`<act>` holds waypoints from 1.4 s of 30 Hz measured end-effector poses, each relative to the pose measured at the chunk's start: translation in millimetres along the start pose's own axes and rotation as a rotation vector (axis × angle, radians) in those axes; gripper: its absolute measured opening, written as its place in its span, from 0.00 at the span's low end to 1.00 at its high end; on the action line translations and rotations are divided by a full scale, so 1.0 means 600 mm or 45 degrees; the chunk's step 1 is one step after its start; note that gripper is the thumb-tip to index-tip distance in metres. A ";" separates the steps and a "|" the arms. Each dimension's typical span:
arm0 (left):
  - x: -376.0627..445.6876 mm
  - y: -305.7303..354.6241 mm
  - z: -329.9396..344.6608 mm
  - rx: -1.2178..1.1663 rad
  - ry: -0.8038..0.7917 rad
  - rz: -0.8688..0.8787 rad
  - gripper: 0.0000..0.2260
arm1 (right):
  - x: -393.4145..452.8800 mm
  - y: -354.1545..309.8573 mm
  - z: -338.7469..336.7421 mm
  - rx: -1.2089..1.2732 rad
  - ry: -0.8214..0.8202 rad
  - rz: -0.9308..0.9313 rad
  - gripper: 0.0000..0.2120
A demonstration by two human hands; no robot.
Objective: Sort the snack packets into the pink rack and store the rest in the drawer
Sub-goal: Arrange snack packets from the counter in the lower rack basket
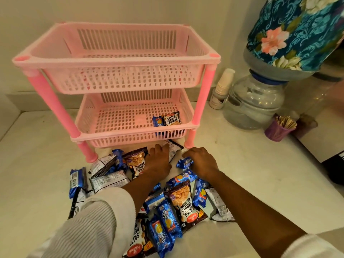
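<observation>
Reaching into packets (178,200) heaped on table (260,174) before rack (115,60): left hand (159,161) fingers flat on one, right hand (202,162) curled round blue packet (184,162). Likely light, crinkly, slippery; pinch by the edge seam.

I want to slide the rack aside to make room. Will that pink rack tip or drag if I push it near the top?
Probably light: the pink rack is thin slotted plastic, holding only two packets in its lower basket. It may tip rather than slide, since it stands tall on slim legs. Pushing low, at the lower basket, seems safer.
</observation>
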State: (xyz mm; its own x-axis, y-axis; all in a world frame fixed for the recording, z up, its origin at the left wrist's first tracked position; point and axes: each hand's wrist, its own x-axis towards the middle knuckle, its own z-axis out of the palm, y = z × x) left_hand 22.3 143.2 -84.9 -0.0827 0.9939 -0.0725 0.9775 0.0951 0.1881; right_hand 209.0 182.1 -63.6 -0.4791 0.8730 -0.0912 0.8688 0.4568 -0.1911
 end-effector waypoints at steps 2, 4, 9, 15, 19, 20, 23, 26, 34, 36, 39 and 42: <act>0.003 0.007 -0.004 0.031 -0.017 -0.024 0.40 | 0.000 0.014 0.000 0.011 -0.010 0.006 0.28; 0.006 0.016 -0.012 0.087 -0.026 -0.036 0.38 | 0.000 0.022 0.000 -0.003 -0.006 -0.002 0.26; 0.007 0.021 -0.030 0.148 -0.050 0.053 0.34 | -0.003 0.033 0.002 -0.004 0.010 -0.007 0.25; -0.015 0.032 -0.051 -0.039 0.054 0.214 0.36 | -0.032 0.031 0.010 -0.073 0.136 0.013 0.28; -0.036 0.034 -0.073 -0.875 0.128 -0.015 0.26 | -0.060 0.021 0.001 0.133 0.242 0.010 0.26; -0.042 0.037 -0.085 -1.180 0.092 -0.135 0.24 | -0.067 0.016 -0.006 0.266 0.277 -0.005 0.23; -0.061 0.036 -0.120 -1.921 -0.110 -0.452 0.18 | -0.083 -0.006 -0.029 0.658 0.305 -0.047 0.20; -0.080 0.023 -0.145 -2.255 -0.233 -0.456 0.13 | -0.087 -0.033 -0.055 0.940 0.280 -0.062 0.22; -0.108 -0.017 -0.159 -2.246 -0.127 -0.454 0.18 | -0.073 -0.111 -0.083 1.538 0.134 -0.097 0.14; -0.111 -0.030 -0.158 -2.228 -0.032 -0.543 0.14 | -0.068 -0.124 -0.087 1.705 0.066 -0.016 0.11; -0.114 -0.045 -0.159 -2.145 0.055 -0.627 0.13 | -0.059 -0.134 -0.094 1.847 0.006 0.048 0.09; -0.115 -0.053 -0.178 -2.029 0.111 -0.604 0.17 | -0.043 -0.144 -0.105 1.939 -0.018 0.088 0.12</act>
State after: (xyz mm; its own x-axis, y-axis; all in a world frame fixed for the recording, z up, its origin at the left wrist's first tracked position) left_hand -24.0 77.2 18.9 -0.3584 0.8569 -0.3706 -0.2959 0.2723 0.9156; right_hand 154.1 130.8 16.6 -0.4533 0.8787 -0.1493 -0.0585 -0.1965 -0.9788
